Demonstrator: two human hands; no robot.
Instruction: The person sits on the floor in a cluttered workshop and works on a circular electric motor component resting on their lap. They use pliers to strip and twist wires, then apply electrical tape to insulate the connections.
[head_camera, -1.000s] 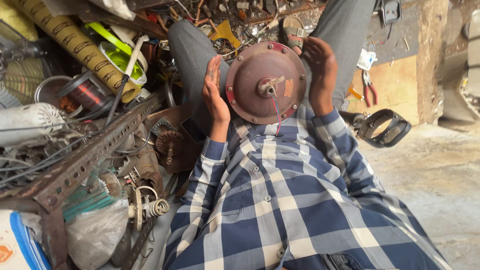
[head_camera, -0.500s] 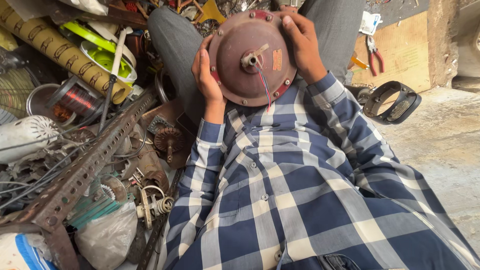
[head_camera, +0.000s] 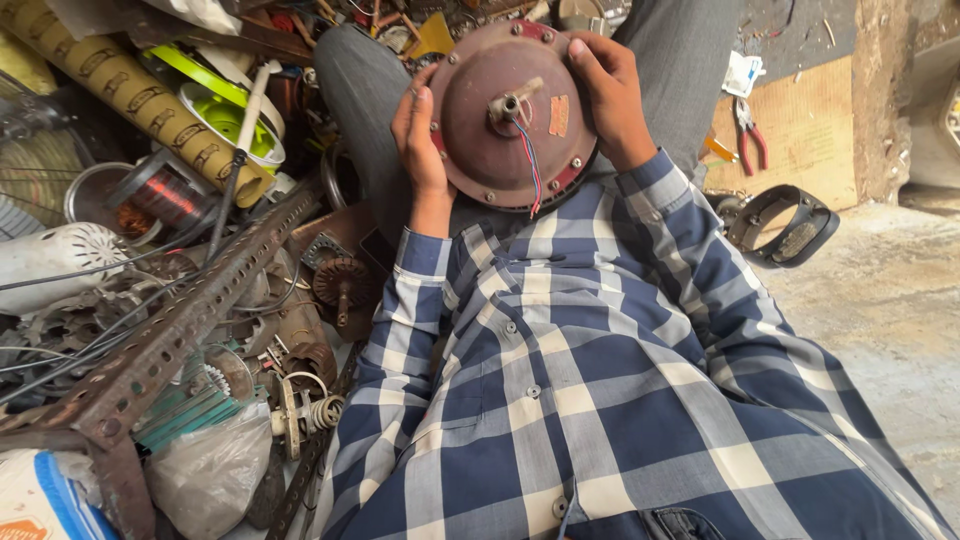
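Cluttered repair workshop: copper coil (head_camera: 165, 195), pliers (head_camera: 748, 133), scrap metal parts (head_camera: 300, 330).

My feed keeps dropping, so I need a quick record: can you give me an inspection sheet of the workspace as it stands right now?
Surface: bare concrete floor at the right; a flat cardboard sheet on it.
Job's things: round reddish-brown metal motor housing with a central shaft stub, resting on the lap.
Clutter: rusty perforated angle iron, copper wire coil, yellow patterned tube, white vented casing, black ring clamp, red-handled pliers.
Grippers: left hand and right hand grip the housing's opposite edges.
Cables: red and blue wires hang from the shaft.
Surroundings: rough wall edge at the right.
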